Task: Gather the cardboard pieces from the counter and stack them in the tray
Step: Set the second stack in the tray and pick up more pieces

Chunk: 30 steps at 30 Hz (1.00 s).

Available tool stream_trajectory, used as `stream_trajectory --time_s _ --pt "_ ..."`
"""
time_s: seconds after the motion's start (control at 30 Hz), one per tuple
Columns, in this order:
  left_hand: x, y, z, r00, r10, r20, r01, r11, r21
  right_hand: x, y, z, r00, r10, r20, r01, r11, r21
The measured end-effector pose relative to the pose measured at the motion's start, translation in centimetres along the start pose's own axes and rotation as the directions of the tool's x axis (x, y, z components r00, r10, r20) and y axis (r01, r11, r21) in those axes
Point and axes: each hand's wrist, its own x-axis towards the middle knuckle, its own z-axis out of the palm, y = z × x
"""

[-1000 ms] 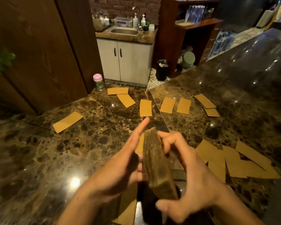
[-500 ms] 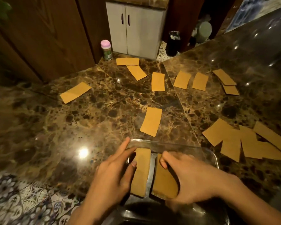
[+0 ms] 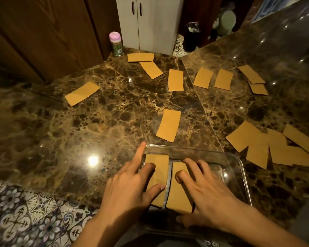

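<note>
A clear glass tray sits at the counter's near edge and holds two stacks of tan cardboard side by side. My left hand lies flat on the left stack, its index finger pointing out over the tray rim. My right hand rests with spread fingers on the right stack. Neither hand grips anything. Just beyond the tray lies a single cardboard piece. Several more are scattered across the far counter, such as one at the left, and an overlapping pile lies at the right.
A small jar with a pink lid stands at the counter's far corner by a wooden panel. Beyond are white cabinet doors and a black bin. Patterned floor tiles show below the counter's near-left edge.
The stack held upright in front of me a second ago now lies in the tray. Both hands have since flattened and spread on top of the two stacks.
</note>
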Motion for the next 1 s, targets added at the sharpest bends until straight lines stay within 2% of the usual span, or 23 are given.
stream_trajectory --time_s 0.37,0.47,0.6,0.77,0.87,1.0 --pt "-0.1 -0.4 0.0 0.99 0.1 0.099 -0.102 0.995 0.018 -0.3 -0.7 0.3 0.995 0.011 -0.097 0.005 0.988 0.156" --pt "-0.1 -0.2 -0.3 0.984 0.109 0.138 -0.113 0.993 0.028 -0.5 -0.7 0.4 0.995 -0.008 -0.104 0.023 0.99 0.139" --pt "-0.1 0.4 -0.7 0.977 0.08 0.197 -0.108 0.985 0.136 -1.1 -0.2 0.3 0.994 -0.029 -0.102 0.039 0.995 0.096" --pt "0.2 0.8 0.0 0.975 0.183 0.123 -0.217 0.895 0.39 -1.0 0.4 0.6 0.988 -0.071 -0.136 0.08 0.995 0.063" --pt "0.2 1.1 0.2 0.96 0.203 0.194 -0.266 0.882 0.389 -0.8 0.2 1.1 0.984 -0.103 -0.148 0.115 0.99 0.079" --pt "0.3 1.4 0.6 0.958 0.2 0.203 -0.267 0.881 0.391 -0.8 0.2 1.0 0.983 -0.115 -0.142 0.126 0.99 0.071"
